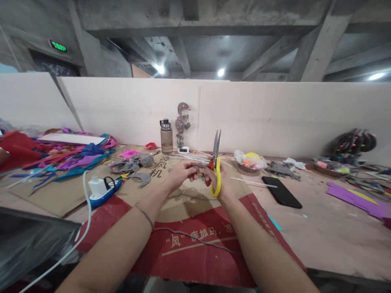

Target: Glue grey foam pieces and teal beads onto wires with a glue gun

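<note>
My right hand (pixel 224 181) holds a pair of scissors (pixel 217 179) with yellow and red handles, its blades pointing up and slightly apart. Beside it, my left hand (pixel 183 175) is closed, fingertips pinching a small grey piece (pixel 200 165) whose kind I cannot make out. The fingertips of both hands are close together above a cardboard sheet (pixel 195 260) with a red printed area. A thin grey cord (pixel 189 234) crosses my left forearm and trails over the red area toward my right forearm.
Grey felt pieces (pixel 134 162) and a power strip (pixel 105 194) lie to the left, near a pile of coloured felt (pixel 82 160). A water bottle (pixel 166 138) and a hanging felt ornament (pixel 183 118) stand behind. On the right are a phone (pixel 281 192), a bowl (pixel 249 165) and purple felt (pixel 356 199).
</note>
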A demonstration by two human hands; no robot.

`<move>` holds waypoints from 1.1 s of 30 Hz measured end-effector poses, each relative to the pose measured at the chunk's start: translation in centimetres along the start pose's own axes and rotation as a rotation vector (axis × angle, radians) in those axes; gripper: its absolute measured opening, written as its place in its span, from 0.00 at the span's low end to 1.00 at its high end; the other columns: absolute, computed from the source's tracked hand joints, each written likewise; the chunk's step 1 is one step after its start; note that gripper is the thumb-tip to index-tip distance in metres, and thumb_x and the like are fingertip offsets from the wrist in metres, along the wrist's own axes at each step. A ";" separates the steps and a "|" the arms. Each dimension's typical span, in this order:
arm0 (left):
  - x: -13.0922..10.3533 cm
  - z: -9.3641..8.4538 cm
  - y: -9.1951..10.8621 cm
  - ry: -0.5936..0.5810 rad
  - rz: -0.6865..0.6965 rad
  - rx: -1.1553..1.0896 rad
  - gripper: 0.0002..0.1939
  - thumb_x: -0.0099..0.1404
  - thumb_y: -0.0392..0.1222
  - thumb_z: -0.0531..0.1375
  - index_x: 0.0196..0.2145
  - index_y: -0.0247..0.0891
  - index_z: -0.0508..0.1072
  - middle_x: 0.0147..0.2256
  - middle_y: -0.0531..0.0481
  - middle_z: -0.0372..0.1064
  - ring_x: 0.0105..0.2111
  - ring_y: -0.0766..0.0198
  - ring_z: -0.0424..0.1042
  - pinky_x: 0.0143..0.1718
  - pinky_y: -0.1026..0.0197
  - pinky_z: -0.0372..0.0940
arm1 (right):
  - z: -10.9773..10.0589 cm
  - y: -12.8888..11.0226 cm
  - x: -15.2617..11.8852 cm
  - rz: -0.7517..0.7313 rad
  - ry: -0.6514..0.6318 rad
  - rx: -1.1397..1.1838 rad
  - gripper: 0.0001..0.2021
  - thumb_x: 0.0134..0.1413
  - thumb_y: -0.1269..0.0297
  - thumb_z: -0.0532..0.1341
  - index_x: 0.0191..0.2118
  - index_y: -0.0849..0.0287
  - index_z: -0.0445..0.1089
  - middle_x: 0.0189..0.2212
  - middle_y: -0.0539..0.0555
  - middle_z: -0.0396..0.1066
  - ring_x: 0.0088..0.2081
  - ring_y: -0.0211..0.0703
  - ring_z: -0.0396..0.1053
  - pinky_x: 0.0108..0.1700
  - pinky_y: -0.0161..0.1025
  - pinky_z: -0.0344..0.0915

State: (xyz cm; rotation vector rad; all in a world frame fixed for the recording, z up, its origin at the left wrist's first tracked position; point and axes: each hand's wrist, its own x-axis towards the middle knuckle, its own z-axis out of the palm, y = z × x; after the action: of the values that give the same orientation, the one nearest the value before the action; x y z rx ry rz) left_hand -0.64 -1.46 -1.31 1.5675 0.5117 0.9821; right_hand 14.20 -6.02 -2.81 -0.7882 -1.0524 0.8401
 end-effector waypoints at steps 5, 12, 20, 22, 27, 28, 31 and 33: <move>-0.2 0.5 0.4 0.000 0.037 -0.187 0.16 0.54 0.41 0.66 0.41 0.34 0.77 0.31 0.46 0.73 0.29 0.66 0.70 0.30 0.63 0.62 | 0.1 -0.2 0.0 -0.014 -0.001 0.038 0.28 0.40 0.61 0.67 0.50 0.55 0.60 0.25 0.42 0.65 0.15 0.29 0.56 0.15 0.31 0.56; -0.1 0.6 0.1 0.042 0.125 -0.062 0.18 0.53 0.40 0.68 0.42 0.35 0.77 0.36 0.47 0.75 0.30 0.67 0.69 0.35 0.62 0.63 | 0.4 -0.6 -0.1 -0.045 0.063 0.080 0.25 0.39 0.65 0.64 0.47 0.54 0.60 0.29 0.44 0.68 0.17 0.29 0.59 0.17 0.30 0.58; -0.1 0.6 0.1 0.028 0.194 -0.035 0.26 0.51 0.39 0.69 0.49 0.37 0.74 0.38 0.47 0.73 0.31 0.67 0.69 0.33 0.63 0.64 | -0.2 0.0 0.4 -0.069 0.027 0.096 0.25 0.41 0.61 0.65 0.47 0.54 0.58 0.31 0.44 0.69 0.18 0.31 0.64 0.20 0.32 0.64; 0.0 0.6 0.1 0.017 0.180 -0.046 0.26 0.52 0.39 0.69 0.49 0.37 0.73 0.39 0.46 0.73 0.31 0.68 0.69 0.33 0.63 0.64 | -0.3 0.1 0.4 -0.074 0.020 0.092 0.24 0.42 0.62 0.65 0.47 0.54 0.58 0.31 0.45 0.69 0.18 0.31 0.64 0.20 0.33 0.64; -0.1 0.8 0.1 -0.050 0.149 -0.038 0.23 0.54 0.40 0.68 0.49 0.35 0.74 0.38 0.44 0.74 0.30 0.67 0.69 0.35 0.62 0.64 | -0.3 0.1 0.5 -0.086 0.038 0.065 0.24 0.40 0.64 0.63 0.47 0.54 0.59 0.32 0.46 0.70 0.21 0.33 0.67 0.24 0.34 0.67; -0.2 0.8 0.2 -0.056 0.147 -0.035 0.23 0.54 0.40 0.67 0.49 0.34 0.74 0.36 0.45 0.74 0.30 0.67 0.69 0.35 0.61 0.64 | -0.3 0.1 0.5 -0.088 0.041 0.070 0.24 0.41 0.64 0.63 0.47 0.54 0.60 0.32 0.46 0.70 0.21 0.33 0.67 0.24 0.34 0.67; -0.2 0.9 0.2 -0.055 0.146 -0.035 0.23 0.54 0.41 0.68 0.48 0.35 0.74 0.36 0.45 0.74 0.30 0.66 0.70 0.36 0.61 0.65 | -0.5 0.4 0.6 -0.092 0.033 0.081 0.22 0.43 0.63 0.63 0.48 0.54 0.61 0.32 0.47 0.70 0.22 0.33 0.66 0.25 0.35 0.68; -0.1 0.9 0.0 -0.061 0.153 -0.039 0.23 0.54 0.41 0.68 0.48 0.36 0.74 0.37 0.45 0.75 0.31 0.66 0.71 0.36 0.61 0.65 | -0.6 0.6 0.8 -0.109 0.028 0.047 0.22 0.45 0.60 0.64 0.48 0.55 0.61 0.31 0.47 0.69 0.22 0.33 0.66 0.26 0.35 0.68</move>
State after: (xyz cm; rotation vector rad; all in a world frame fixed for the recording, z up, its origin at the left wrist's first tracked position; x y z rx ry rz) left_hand 0.00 -2.06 -1.30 1.6147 0.3324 1.0496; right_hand 14.89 -5.15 -3.17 -0.6947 -1.0375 0.7566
